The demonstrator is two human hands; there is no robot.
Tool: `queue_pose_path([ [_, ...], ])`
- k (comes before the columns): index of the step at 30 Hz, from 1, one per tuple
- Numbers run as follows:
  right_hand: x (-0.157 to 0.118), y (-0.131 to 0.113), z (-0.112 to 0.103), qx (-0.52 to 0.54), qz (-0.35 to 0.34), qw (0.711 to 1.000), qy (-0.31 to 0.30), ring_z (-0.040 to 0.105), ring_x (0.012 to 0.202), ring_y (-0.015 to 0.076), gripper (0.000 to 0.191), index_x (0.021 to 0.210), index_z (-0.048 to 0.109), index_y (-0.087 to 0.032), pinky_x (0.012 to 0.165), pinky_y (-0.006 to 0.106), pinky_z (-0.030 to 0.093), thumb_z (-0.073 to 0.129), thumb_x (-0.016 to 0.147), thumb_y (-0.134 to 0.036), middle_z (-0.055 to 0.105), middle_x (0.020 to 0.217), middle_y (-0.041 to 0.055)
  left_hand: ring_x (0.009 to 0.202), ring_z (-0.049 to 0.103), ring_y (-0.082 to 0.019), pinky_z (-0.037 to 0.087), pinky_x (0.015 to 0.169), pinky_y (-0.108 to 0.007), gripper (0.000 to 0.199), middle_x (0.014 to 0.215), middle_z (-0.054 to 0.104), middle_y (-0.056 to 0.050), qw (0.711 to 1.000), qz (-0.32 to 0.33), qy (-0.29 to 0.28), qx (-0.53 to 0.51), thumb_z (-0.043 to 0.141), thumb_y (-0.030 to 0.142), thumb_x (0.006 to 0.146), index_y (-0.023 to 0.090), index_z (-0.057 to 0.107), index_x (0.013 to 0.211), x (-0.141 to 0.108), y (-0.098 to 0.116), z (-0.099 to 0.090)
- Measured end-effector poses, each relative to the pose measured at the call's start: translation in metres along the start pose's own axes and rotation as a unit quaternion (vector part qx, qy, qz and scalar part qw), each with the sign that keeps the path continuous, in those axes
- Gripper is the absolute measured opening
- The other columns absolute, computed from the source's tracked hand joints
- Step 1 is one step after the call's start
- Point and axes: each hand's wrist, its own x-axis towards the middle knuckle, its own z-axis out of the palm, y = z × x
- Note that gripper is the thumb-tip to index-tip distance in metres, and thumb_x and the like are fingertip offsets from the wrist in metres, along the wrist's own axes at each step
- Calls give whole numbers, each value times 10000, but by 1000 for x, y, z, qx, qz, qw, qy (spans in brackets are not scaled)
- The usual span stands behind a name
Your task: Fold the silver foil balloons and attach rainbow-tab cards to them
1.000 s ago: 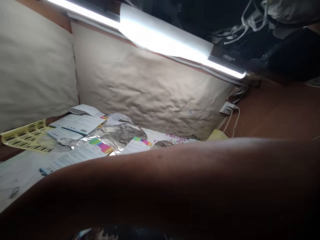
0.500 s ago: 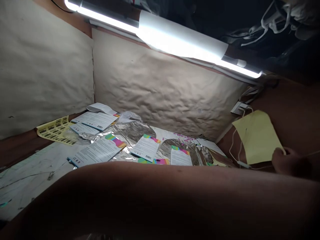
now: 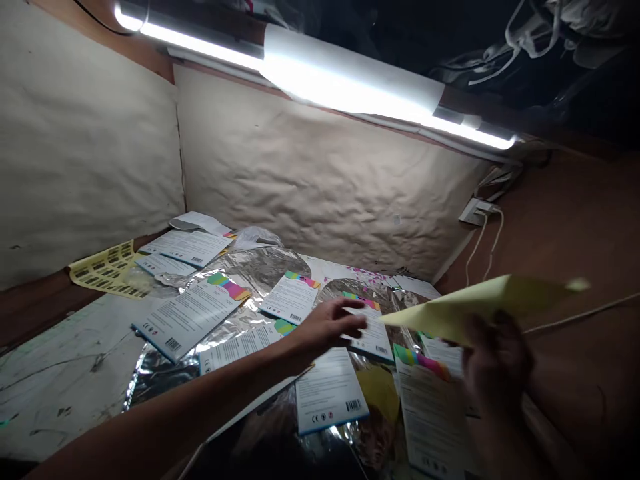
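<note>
My right hand (image 3: 497, 363), smeared by motion, grips a pale yellow paper sheet (image 3: 460, 307) that bends in the air above the right side of the table. My left hand (image 3: 333, 327) reaches across the middle with fingers apart and nothing in them. Below it lie several printed white cards with colourful top ends, among them a card with a barcode (image 3: 330, 390) and a card (image 3: 370, 333) just beyond the fingers. Another card (image 3: 433, 413) lies under the right hand, partly covered by shadow.
Silvery plastic film (image 3: 270, 267) spreads beneath the cards. A yellow sheet of barcode labels (image 3: 107, 270) sits at the left edge, near stacked cards (image 3: 193, 247). A lit tube lamp (image 3: 350, 83) hangs above. White cords run from a wall socket (image 3: 477, 211) at right.
My left arm, earlier stretched across the whole front, has drawn back and its hand now shows over the cards. The yellow sheet has moved left from the right wall, over the table.
</note>
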Motion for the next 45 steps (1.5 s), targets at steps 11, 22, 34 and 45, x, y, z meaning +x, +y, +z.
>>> queue_pose_path([
  [11, -21, 29, 91, 141, 249, 864, -415, 716, 893, 275, 386, 1035, 734, -207, 722, 341, 557, 817, 715, -405, 762, 981, 83, 953, 687, -248, 548, 694, -284, 954, 1175, 675, -125, 962, 34, 205, -176, 941, 319, 524, 189, 466, 1341, 9, -62, -93],
  [22, 47, 7, 119, -15, 20, 923, -383, 698, 811, 258, 310, 1018, 767, -199, 731, 382, 553, 757, 783, -401, 766, 927, 66, 1076, 648, -273, 525, 865, -322, 520, 1191, 670, -139, 975, 66, 166, -134, 805, 291, 720, 139, 648, 1192, 12, -70, -91],
  [34, 24, 36, 108, -174, -482, 796, -322, 519, 1264, 250, 427, 1023, 749, -296, 1023, 492, 458, 498, 853, 4, 684, 1263, 4, 1111, 634, -364, 503, 942, -469, 723, 1187, 671, -218, 902, 26, 91, -422, 578, 589, 867, 52, 505, 1345, 8, -47, -112],
  [45, 21, 58, 96, 172, 51, 935, -304, 412, 1393, 342, 93, 734, 775, -294, 1033, 484, 483, 798, 683, -219, 486, 1492, -16, 1192, 594, -303, 521, 923, -419, 782, 1370, 569, -187, 925, 15, -25, -380, 588, 683, 834, 139, 504, 1390, 2, -39, -121],
])
